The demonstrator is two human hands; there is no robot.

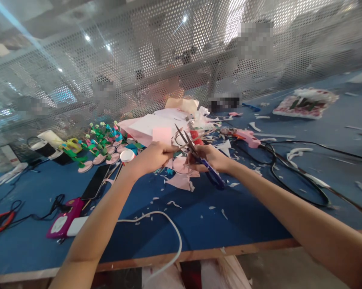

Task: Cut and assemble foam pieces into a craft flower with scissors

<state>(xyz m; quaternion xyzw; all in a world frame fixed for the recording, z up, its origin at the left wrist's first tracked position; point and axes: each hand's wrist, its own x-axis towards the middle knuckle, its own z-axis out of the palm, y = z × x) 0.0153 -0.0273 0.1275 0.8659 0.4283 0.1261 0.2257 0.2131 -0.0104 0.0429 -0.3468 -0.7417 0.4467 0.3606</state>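
From where I am operating, I am judging this as a cutting step: my right hand (209, 157) is gripping the scissors (213, 175) above the cluttered blue tabletop (199, 228), their 2 blades standing apart and pointing away from me. My left hand (152, 156) is hovering, fingers curled, just beside the blades; pink paper (162, 135) is showing right behind its knuckles, but I am finding no way to tell whether it is pinching that. I am reckoning that the next move is calling for fingertips clear of the cut. The scissors are pairing dark metal with smooth blue handles. The pink paper is looking flat and square-edged, while jagged pink offcuts (180, 180) and curled white scraps (174, 204) are lying nearby.
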